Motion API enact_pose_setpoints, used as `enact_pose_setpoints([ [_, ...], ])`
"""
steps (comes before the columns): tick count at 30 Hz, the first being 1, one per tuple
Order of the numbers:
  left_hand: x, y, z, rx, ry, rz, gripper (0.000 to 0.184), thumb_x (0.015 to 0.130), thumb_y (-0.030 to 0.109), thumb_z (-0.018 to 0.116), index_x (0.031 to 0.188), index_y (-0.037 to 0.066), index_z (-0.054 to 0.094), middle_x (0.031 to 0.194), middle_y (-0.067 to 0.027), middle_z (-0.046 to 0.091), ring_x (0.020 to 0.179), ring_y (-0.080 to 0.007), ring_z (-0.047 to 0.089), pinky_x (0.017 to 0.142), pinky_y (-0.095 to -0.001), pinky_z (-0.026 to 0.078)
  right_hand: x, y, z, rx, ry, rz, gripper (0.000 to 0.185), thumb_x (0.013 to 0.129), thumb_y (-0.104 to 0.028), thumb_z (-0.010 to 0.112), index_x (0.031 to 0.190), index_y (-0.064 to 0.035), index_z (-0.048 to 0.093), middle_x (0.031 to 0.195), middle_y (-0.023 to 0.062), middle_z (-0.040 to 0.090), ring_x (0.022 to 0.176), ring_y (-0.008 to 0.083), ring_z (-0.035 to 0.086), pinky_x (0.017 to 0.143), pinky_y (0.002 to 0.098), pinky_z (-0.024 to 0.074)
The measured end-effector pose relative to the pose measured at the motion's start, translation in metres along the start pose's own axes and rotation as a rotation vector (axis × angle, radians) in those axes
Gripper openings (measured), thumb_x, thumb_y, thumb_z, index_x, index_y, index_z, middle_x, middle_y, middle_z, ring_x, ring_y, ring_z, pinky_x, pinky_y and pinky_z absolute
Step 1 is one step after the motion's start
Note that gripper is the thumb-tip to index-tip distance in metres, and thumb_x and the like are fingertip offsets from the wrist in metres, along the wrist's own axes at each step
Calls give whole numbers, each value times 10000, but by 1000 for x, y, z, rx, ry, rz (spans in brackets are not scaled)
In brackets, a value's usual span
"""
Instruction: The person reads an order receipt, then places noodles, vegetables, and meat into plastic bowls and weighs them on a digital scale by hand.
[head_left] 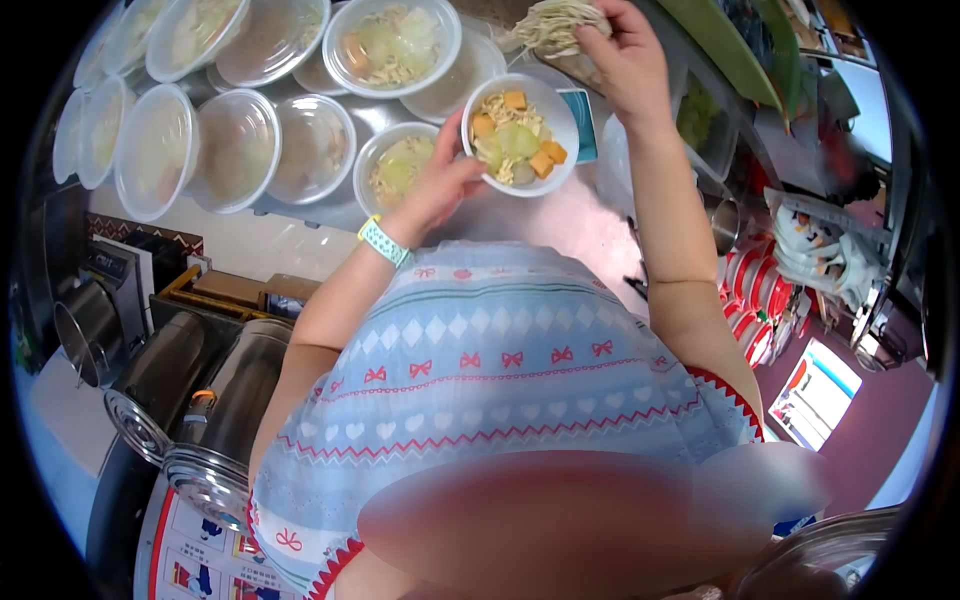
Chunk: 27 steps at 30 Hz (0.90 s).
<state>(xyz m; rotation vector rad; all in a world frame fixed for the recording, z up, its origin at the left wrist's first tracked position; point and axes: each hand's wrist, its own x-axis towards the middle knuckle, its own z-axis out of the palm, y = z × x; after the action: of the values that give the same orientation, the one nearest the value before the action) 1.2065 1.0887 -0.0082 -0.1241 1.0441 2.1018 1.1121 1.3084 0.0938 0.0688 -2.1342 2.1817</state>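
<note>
My left hand [440, 185] grips the rim and side of a white plastic bowl [570, 125], which is tilted towards me. Inside it are pale strands, orange-brown cubes [541, 163] and light green vegetable pieces [515, 140]. Up and to the right, my right hand [632, 70] pinches a bunch of pale noodle-like strands [555, 28] above a container that is mostly hidden. Just left of the held bowl stands another filled bowl [395, 170], partly behind my left hand.
Several filled bowls, many with clear lids [240, 150], crowd the counter's left side. A green tray or board [735, 45] and a container of green vegetables [700, 115] lie at right. Below left are steel cylinders [240, 390]; red-and-white packages [755, 290] hang or stand at right.
</note>
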Motion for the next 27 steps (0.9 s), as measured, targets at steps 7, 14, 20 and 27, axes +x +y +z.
enact_pose_setpoints([
  [7, -2, -2, 19, -13, -74, 78, 793, 865, -7, 459, 1553, 238, 149, 1504, -66, 339, 1306, -243, 470, 984, -422, 516, -92, -25, -20, -866, -308, -20, 396, 900, -227, 643, 1267, -86, 599, 1127, 158, 658, 1026, 284, 641, 908, 354, 503],
  [14, -8, -14, 26, 14, -109, 102, 822, 840, 7, 489, 1552, 243, 151, 1479, -77, 361, 1268, -232, 494, 902, -403, 547, -122, -6, -21, -909, -148, -73, 351, 878, -213, 652, 1210, -100, 643, 1203, 142, 620, 1081, 344, 604, 930, 413, 497],
  [20, -11, -19, 32, 6, -139, 122, 802, 847, -27, 442, 1549, 229, 149, 1504, -91, 335, 1318, -277, 460, 975, -463, 529, -131, 22, -19, -1123, -157, -151, 272, 848, -146, 639, 1110, -83, 678, 1073, 135, 656, 1040, 326, 619, 900, 422, 501],
  [27, -14, -21, 30, 39, -96, 115, 782, 852, -26, 429, 1540, 240, 170, 1476, -89, 370, 1277, -278, 500, 952, -456, 546, -126, -42, -18, -771, -107, 25, 224, 854, -92, 606, 1053, -72, 705, 1032, 86, 684, 941, 256, 658, 852, 345, 526],
])
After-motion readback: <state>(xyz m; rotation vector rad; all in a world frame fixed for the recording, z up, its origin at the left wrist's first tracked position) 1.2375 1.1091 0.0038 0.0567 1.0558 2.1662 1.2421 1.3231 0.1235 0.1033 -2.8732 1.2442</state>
